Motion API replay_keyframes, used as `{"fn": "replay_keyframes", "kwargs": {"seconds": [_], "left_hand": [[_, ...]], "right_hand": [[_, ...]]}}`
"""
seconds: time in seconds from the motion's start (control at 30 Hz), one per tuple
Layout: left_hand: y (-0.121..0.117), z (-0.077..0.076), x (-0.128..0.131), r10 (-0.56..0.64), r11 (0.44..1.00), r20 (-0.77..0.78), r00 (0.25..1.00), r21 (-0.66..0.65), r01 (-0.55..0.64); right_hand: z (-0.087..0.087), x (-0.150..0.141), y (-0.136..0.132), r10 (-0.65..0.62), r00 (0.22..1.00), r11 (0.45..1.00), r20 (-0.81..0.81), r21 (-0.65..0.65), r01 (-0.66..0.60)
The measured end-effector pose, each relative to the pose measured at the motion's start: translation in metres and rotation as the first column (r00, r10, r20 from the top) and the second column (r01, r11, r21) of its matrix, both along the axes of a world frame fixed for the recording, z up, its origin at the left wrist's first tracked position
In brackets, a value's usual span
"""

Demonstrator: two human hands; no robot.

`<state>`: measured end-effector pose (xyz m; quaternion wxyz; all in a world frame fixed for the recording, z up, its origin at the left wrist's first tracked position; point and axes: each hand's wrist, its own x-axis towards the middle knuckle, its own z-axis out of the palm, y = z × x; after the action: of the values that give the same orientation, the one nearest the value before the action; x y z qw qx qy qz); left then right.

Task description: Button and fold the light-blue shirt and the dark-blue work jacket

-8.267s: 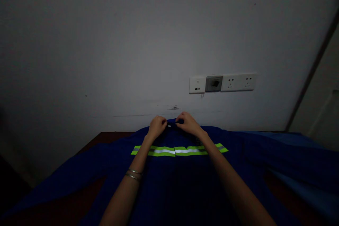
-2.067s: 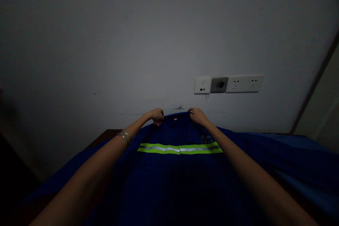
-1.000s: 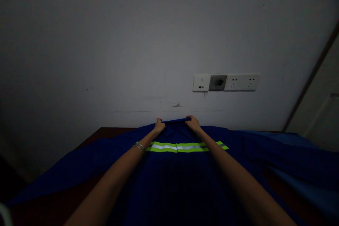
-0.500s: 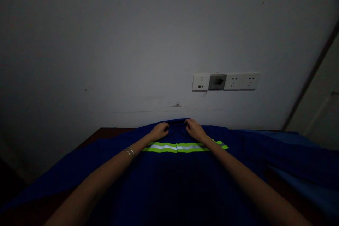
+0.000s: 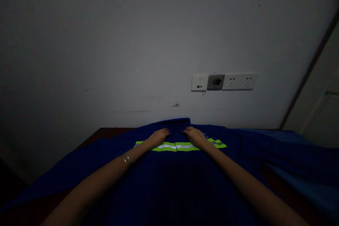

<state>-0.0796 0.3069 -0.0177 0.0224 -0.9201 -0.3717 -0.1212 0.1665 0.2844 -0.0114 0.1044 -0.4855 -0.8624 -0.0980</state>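
Observation:
A dark blue jacket [image 5: 148, 180] lies spread out in front of me, its sleeves reaching to both sides. Across its chest runs a lime-yellow band with a silver stripe [image 5: 169, 146], split at the front seam. The jacket's collar [image 5: 176, 122] stands at the far end, near the wall. My left hand [image 5: 159, 138], with bangles on the wrist, has its fingers closed together at the collar's left front edge. Opposite it, my right hand [image 5: 195, 136] has its fingers closed at the right front edge. The fingertips partly hide the cloth they grip.
Under the jacket is a dark reddish-brown tabletop [image 5: 106, 133], its far edge against a pale wall [image 5: 119, 42]. Wall sockets and a switch plate [image 5: 224, 82] sit above to the right. Lighter blue cloth [image 5: 304, 187] lies under the right sleeve. A door [image 5: 323, 113] stands at the far right.
Both hands have come slightly lower and toward me from the collar's top. More of the collar shows between them, and a small light marking is uncovered beside my right hand.

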Motion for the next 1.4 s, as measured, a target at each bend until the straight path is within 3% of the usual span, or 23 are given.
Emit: {"fn": "replay_keyframes", "kwargs": {"seconds": [0.17, 0.3, 0.5, 0.77, 0.97, 1.17, 1.4], "left_hand": [[0.002, -0.01, -0.013, -0.043, 0.998, -0.052, 0.998, -0.051, 0.041], [0.001, -0.018, -0.011, -0.004, 1.0, -0.038, 0.999, -0.026, 0.003], [-0.011, -0.008, 0.008, 0.043, 0.999, -0.01, 0.999, 0.02, -0.042], [-0.012, -0.002, 0.037, -0.065, 0.997, 0.082, 0.994, -0.036, 0.068], [-0.011, -0.002, 0.03, 0.037, 0.993, 0.216, 0.976, -0.122, -0.011], [-0.015, -0.003, 0.021, 0.017, 0.993, 0.132, 0.991, -0.122, -0.001], [-0.027, 0.0, 0.018, -0.098, 0.992, 0.017, 0.995, -0.075, 0.099]], "right_hand": [[-0.011, 0.012, 0.001, 0.04, 0.999, 0.999, -0.005, -0.014, -0.04], [-0.027, 0.009, 0.007, 0.041, 0.977, 0.999, -0.211, 0.033, -0.035], [-0.03, -0.013, 0.011, 0.053, 0.948, 0.992, -0.315, 0.122, -0.016], [-0.011, -0.03, 0.001, 0.091, 0.982, 0.986, -0.168, 0.151, -0.066], [-0.011, -0.015, 0.001, 0.135, 0.984, 0.976, -0.119, 0.187, -0.111], [-0.015, -0.001, -0.01, 0.188, 0.976, 0.971, 0.106, 0.127, -0.201], [-0.014, 0.003, -0.022, 0.141, 0.974, 0.981, 0.177, 0.107, -0.161]]}}
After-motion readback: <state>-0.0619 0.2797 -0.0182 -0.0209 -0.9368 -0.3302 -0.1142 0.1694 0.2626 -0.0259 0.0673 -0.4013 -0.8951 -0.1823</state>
